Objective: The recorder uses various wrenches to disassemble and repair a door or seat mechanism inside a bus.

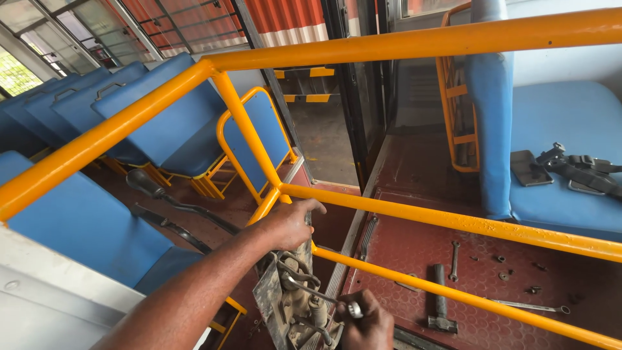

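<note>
The right hand (366, 324) clenched a spanner (317, 295) on the grimy mechanism (291, 304) (low, centre); the left hand (288, 223), fingers loosely curled, rested atop it beside the yellow rail (414, 210).

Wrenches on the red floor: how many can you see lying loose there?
2. One small wrench lies upright in the picture, just above the hammer. One long wrench lies to the hammer's right, past the lower yellow rail. The rails may hide others.

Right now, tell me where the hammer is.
In the head view, the hammer lies on the red studded floor, lower right of centre, just right of the right hand and partly behind the lower yellow rail.
</note>
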